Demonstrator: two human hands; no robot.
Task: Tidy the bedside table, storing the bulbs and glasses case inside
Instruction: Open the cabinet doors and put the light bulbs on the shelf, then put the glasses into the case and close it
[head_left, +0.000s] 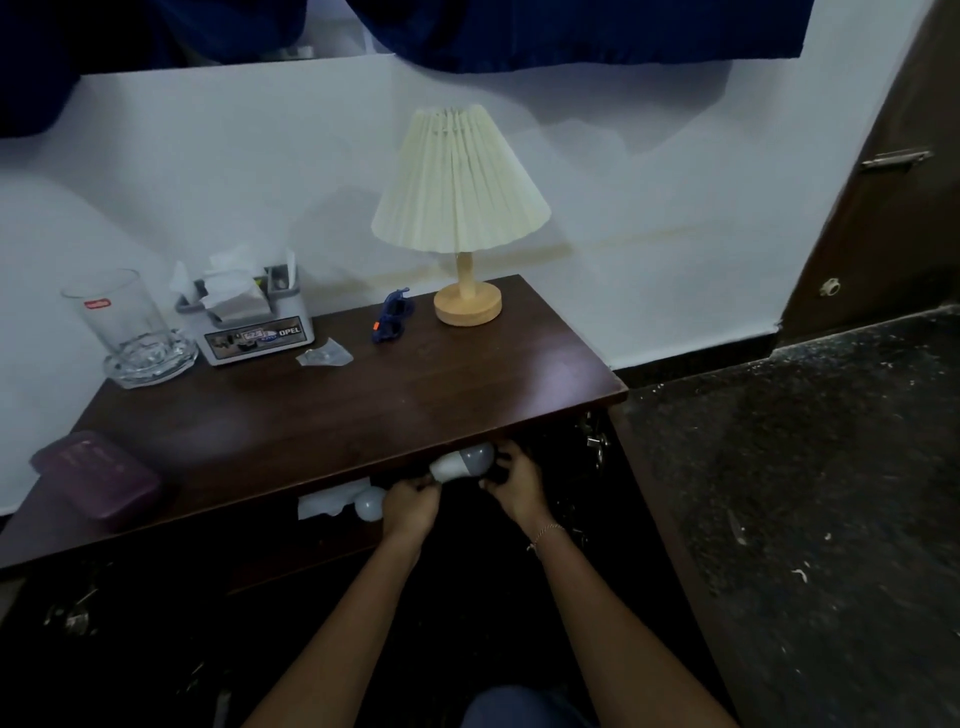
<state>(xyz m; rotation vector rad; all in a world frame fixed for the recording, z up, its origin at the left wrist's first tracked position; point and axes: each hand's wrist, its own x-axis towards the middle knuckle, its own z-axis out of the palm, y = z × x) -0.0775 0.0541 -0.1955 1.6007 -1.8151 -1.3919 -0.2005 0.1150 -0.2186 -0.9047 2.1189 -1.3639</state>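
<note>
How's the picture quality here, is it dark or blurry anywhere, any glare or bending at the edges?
Head view: dim and bluish overall; the space under the tabletop is almost black, so the bulb between the left hand and right hand is the only part of it easy to read; a soft sheen lies on the tabletop; the glasses case looks smeared; wide-angle bending curves the wall edges.

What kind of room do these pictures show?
Probably a bedroom corner, seen at a bedside table against a white wall. The signs: a small lamp with a pleated shade, a tissue box and a glasses case on the dark wooden top, with dark blue curtains hanging above.
</note>
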